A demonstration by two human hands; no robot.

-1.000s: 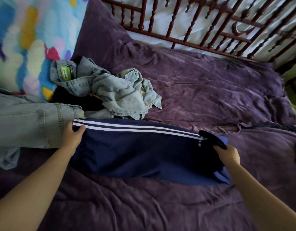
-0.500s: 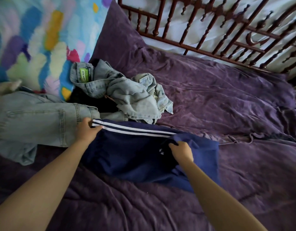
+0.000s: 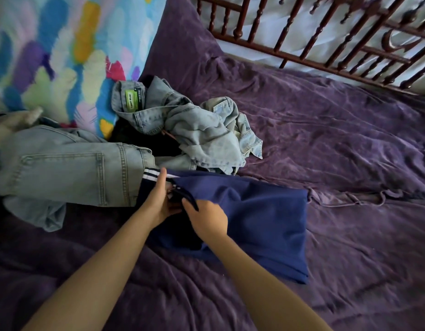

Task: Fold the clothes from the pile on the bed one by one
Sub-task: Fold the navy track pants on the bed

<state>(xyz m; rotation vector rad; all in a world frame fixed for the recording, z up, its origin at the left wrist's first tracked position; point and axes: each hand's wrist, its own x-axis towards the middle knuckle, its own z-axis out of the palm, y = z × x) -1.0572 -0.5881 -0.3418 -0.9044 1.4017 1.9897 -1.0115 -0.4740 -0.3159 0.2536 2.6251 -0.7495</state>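
- the navy track pants (image 3: pixel 259 220) lie on the purple bedspread (image 3: pixel 338 144) right in front of you. they are doubled over on themselves, with the long axis running left to right across the bed.
- the loose ends meet at the left end of that bundle, where the white stripes show. the folded edge is at the far right, well apart from both your hands.
- your left hand (image 3: pixel 159 199) grips the striped end, thumb up along the fabric. its fingers are partly hidden by the cloth.
- your right hand (image 3: pixel 206 218) sits against the left one, fingers curled round a dark hem that it brings onto the striped end.
- so both hands are bunched at one end, and the right hand is the nearer one to the folded edge. i judge the next fold calls for the right hand to reach rightward along the long axis while the left pins the ends.
- a darker layer shows under the top one at the near edge, so the layers may not be square. line them up before halving again, or the bundle could go lopsided.
- just left of the pants, touching them, a pair of pale jeans (image 3: pixel 63 168) lies flat. behind them sits a crumpled denim heap (image 3: pixel 199 132) with something dark beneath it.
- farther out, there is a bright patterned pillow (image 3: pixel 51 56) at the left and a dark wooden rail (image 3: pixel 326 41) along the back.
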